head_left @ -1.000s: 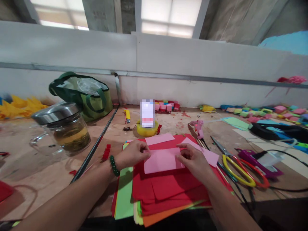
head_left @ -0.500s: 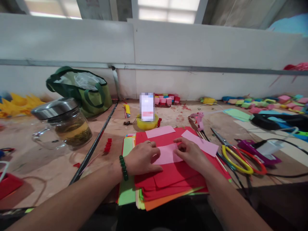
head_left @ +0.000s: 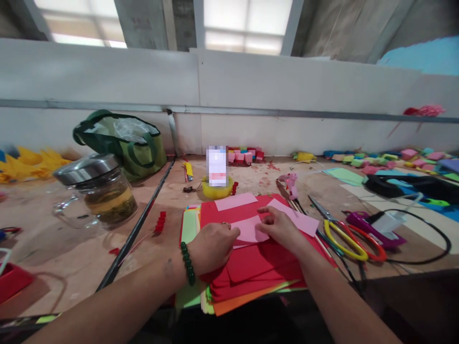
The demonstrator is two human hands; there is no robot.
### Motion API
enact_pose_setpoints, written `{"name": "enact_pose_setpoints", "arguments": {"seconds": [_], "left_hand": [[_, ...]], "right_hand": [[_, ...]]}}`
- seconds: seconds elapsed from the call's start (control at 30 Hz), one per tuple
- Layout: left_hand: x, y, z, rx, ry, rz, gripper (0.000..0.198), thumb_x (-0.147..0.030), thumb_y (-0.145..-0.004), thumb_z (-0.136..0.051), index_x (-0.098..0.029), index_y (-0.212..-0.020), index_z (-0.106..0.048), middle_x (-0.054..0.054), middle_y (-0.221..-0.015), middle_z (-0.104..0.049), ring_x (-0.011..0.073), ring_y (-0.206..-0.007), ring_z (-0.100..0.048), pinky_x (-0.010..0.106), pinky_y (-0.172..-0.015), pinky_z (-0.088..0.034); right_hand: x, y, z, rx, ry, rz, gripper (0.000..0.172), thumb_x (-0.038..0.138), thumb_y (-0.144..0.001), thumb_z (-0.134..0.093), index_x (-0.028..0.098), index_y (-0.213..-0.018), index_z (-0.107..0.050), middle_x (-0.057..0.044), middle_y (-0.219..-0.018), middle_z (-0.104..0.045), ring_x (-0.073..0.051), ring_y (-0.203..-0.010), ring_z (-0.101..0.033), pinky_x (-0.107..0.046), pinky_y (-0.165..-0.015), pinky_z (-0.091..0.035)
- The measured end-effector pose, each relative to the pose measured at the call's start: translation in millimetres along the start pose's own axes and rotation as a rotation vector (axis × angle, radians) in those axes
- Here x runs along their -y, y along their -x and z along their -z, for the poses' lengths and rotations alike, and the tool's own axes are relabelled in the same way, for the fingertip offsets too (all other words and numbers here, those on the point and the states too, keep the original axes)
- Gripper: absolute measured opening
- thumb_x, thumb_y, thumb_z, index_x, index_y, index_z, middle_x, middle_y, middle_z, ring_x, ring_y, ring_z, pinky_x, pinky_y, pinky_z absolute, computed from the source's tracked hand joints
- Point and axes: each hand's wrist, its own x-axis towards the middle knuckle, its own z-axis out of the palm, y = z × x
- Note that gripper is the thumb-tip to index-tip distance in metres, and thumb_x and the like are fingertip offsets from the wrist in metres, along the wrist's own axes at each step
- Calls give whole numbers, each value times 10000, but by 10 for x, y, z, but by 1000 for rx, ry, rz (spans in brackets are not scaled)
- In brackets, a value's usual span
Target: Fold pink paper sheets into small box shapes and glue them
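A small pink paper piece (head_left: 247, 231) lies over a stack of red paper sheets (head_left: 265, 263), between my two hands. My left hand (head_left: 215, 243), with a green bead bracelet (head_left: 187, 263) at the wrist, is closed in a pinch on the paper's left edge. At the right end, my right hand (head_left: 278, 228) has curled fingers, with thumb and fingertips at that edge of the same piece. Another pink strip (head_left: 236, 201) rests on the stack above, and a third pink piece (head_left: 296, 217) lies beyond my right hand, partly covered by it.
Scissors (head_left: 346, 239), a purple power strip (head_left: 376, 236) and a pink glue gun (head_left: 289, 185) lie to the right. Behind the stack a phone (head_left: 217, 166) stands on a yellow tape roll (head_left: 217, 187). A glass tea mug (head_left: 107, 203) and green bag (head_left: 143, 155) are at left.
My left hand's thumb and fingers have closed together at the pink paper's left edge. The right hand keeps to the paper's right end. The camera view has tilted slightly up.
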Motion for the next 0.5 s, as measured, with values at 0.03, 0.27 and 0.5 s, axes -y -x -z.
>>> {"name": "enact_pose_setpoints", "arguments": {"seconds": [0.03,0.27,0.5], "left_hand": [[12,0,-1,1,14,9,128,-152,-828,-439,-168,-882,-553,93,-842,-641,214,-734,-612,308,-638,-472],[44,15,8,-10,72,16,138,-139,-812,-459,-183,-820,-590,75,-832,-643,214,-721,-608,312,-633,-454],[37,16,8,-24,72,20,148,-217,-853,-450,-176,-808,-586,76,-819,-630,210,-718,-603,314,-641,-454]], "right_hand": [[30,40,14,-39,60,86,371,238,-732,-621,147,-1090,-587,-27,-743,-670,-175,-657,-612,-291,-588,-470],[332,378,130,226,468,646,322,167,-757,-652,220,-1074,-666,-72,-1079,-684,-242,-1072,-558,-388,-935,-437],[282,320,93,287,698,613,329,32,-800,-490,191,-1023,-672,-78,-930,-707,-216,-854,-625,-307,-721,-454]]}}
